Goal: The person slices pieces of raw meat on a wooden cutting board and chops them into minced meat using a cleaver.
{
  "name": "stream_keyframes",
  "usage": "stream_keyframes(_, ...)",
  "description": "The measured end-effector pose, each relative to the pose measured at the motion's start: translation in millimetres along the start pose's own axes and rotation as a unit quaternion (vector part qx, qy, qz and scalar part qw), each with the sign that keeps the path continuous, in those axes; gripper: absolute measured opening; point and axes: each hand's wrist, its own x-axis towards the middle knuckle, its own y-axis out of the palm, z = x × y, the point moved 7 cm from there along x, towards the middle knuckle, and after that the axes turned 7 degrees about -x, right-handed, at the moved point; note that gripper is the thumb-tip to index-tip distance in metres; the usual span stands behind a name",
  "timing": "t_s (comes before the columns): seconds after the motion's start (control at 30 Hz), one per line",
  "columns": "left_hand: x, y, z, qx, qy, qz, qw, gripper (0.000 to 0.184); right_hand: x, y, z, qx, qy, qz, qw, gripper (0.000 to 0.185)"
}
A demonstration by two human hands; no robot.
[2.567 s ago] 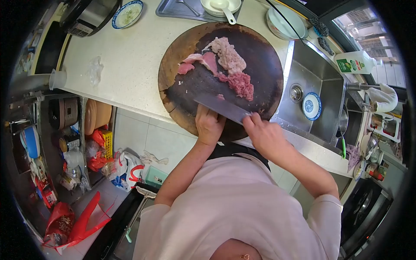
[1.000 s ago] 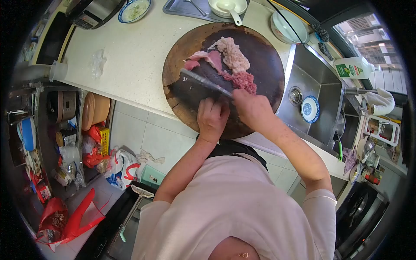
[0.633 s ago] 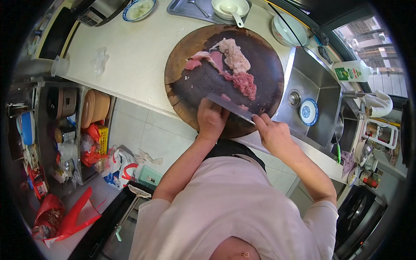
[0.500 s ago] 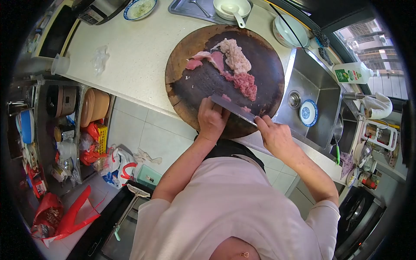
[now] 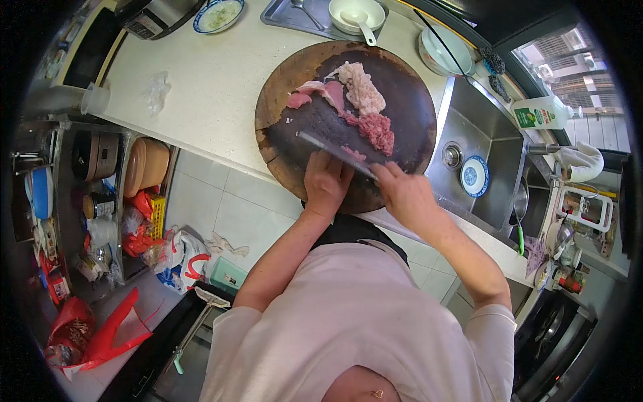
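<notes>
My right hand is wrapped around the handle end of a cleaver. Its blade slants across the near part of a round wooden chopping board. Close behind the blade, my left hand has its fingers curled down near the metal; what lies under them is hidden. Just beyond the blade is a small scrap of pink meat. Farther back sit red minced meat, a pale chopped heap touching it, and pink meat slices to the left.
Right of the board is a metal sink with a blue-and-white dish inside. A tray holding a white bowl and a spoon stands behind. On the left counter lie a clear plastic bag and a patterned plate.
The cleaver and my right hand have shifted left and slightly away from my body. My left hand has stayed nearly in place. The meat heaps look the same.
</notes>
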Motion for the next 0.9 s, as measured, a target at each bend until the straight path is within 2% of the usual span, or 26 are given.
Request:
stream_keyframes(0.07, 0.5, -1.7, -4.2, -0.025, 0.057, -0.031, 0.998, 0.018, -8.6, 1.9, 1.8, -0.022, -0.005, 0.021, 1.000, 0.041)
stream_keyframes(0.27, -0.5, 2.4, 1.3, -0.018, -0.009, 0.031, 0.999, 0.023, -30.7, 9.3, -12.7, -0.052, -0.006, 0.052, 0.997, 0.041)
stream_keyframes(0.5, 0.8, 1.1, 3.5, -0.015, 0.032, -0.011, 0.999, 0.023, 18.5, 17.1, 8.3, -0.075, -0.042, 0.026, 0.996, 0.027)
stream_keyframes(0.53, 0.4, 2.0, 4.2, -0.013, 0.037, -0.010, 0.999, 0.024, 29.3, 17.5, 14.9, -0.081, -0.051, -0.008, 0.995, 0.022)
stream_keyframes(0.63, 1.9, 0.4, 1.9, -0.014, 0.033, -0.017, 0.999, 0.023, 40.0, 23.2, 13.7, -0.047, -0.020, 0.013, 0.999, 0.031)
stream_keyframes(0.73, -1.6, 2.3, 1.8, -0.014, 0.000, 0.002, 1.000, 0.022, 40.2, 21.4, 4.8, -0.042, -0.022, 0.010, 0.999, 0.031)
stream_keyframes(0.83, -5.3, 1.9, 3.7, -0.008, -0.017, 0.010, 1.000, 0.021, 32.8, 11.6, -2.9, -0.032, -0.007, -0.040, 0.999, 0.032)
stream_keyframes(0.9, -5.4, -0.3, 2.1, -0.017, -0.003, -0.001, 1.000, 0.020, 21.1, 0.5, 2.6, -0.023, -0.005, 0.002, 1.000, 0.036)
